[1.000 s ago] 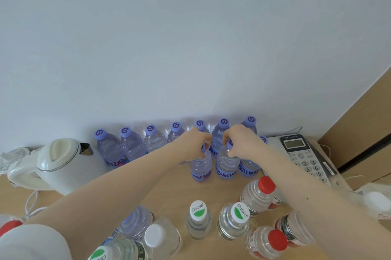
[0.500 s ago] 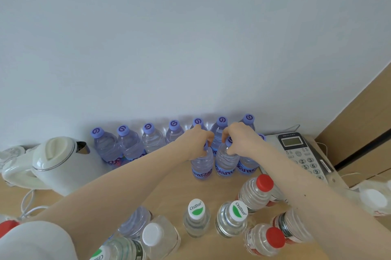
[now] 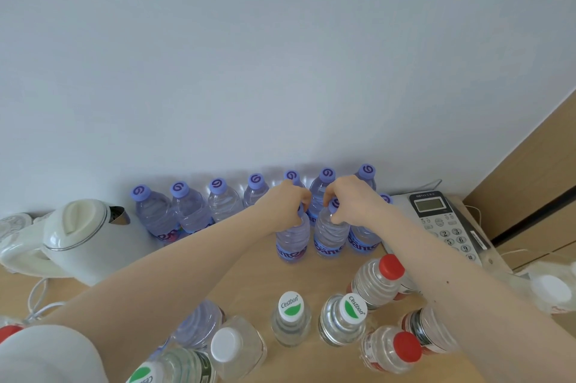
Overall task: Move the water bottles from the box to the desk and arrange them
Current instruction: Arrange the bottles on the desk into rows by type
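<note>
While both arms reach to the far middle of the tabletop (image 3: 237, 276), the left hand (image 3: 288, 206) curls its fingers round the neck of the left purple bottle (image 3: 293, 240), and the right hand (image 3: 352, 201) grips the neck of the right purple bottle (image 3: 331, 236). These two stand upright side by side, with a third purple bottle (image 3: 363, 239) just right of them, forming a short front row.

Behind them, the back row (image 3: 218, 198) of seven purple-capped bottles lines the foot of the wall (image 3: 280, 70). A white kettle (image 3: 78, 239) closes off the left side, and a desk phone (image 3: 442, 223) hems in the right, just beside the third purple bottle. Bare wood lies left of the held pair, toward the kettle, crossed by the left forearm. A strip of bare wood also separates the front row from the near cluster.

Each purple cap carries a swirl mark. The purple labels show white letters that are only partly readable. Two near bottles (image 3: 290, 318) have white-and-green caps printed "Cestbon". Right of them stand red-capped bottles (image 3: 378, 281), and left of them is a white-capped bottle (image 3: 237, 345). The phone shows number keys and a grey display, but its small print is too fine to read.
</note>
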`<state>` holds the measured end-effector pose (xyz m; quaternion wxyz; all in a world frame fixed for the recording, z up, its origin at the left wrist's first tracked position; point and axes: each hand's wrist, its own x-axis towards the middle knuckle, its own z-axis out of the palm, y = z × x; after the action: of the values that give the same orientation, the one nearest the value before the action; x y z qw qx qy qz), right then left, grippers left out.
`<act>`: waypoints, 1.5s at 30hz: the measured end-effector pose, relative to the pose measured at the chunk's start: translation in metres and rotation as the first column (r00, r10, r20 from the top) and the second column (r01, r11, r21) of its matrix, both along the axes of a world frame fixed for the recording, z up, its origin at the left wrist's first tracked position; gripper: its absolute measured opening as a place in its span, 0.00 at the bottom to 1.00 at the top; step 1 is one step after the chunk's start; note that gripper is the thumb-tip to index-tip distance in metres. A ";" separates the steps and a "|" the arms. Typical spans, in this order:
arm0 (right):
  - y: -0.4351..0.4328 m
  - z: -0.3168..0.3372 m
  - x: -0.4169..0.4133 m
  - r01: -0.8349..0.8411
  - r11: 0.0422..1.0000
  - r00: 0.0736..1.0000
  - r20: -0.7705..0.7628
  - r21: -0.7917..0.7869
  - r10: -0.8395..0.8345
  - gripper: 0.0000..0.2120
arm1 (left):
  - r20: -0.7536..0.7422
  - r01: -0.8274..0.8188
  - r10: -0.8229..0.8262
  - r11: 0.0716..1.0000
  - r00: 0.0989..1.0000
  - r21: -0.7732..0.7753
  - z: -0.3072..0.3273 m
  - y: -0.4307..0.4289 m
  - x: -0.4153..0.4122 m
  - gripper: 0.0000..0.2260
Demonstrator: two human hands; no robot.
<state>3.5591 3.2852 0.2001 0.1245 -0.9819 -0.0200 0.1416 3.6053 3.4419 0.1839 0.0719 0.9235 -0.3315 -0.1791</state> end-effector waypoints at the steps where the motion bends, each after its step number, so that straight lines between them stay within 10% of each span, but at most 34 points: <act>1: 0.000 -0.001 0.000 0.004 1.000 1.000 0.002 0.001 -0.004 0.15 | 0.003 0.000 0.000 1.000 1.000 -0.001 0.000 0.002 0.001 0.08; 45: 0.029 0.016 -0.030 0.110 0.993 0.969 0.228 -0.037 -0.099 0.16 | 0.144 -0.111 0.122 0.990 0.982 -0.083 0.020 0.049 -0.021 0.22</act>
<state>3.5287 3.3146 0.2165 0.1045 -0.9940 0.0210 0.0228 3.5843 3.4909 0.2036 0.0919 0.9488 -0.2877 -0.0930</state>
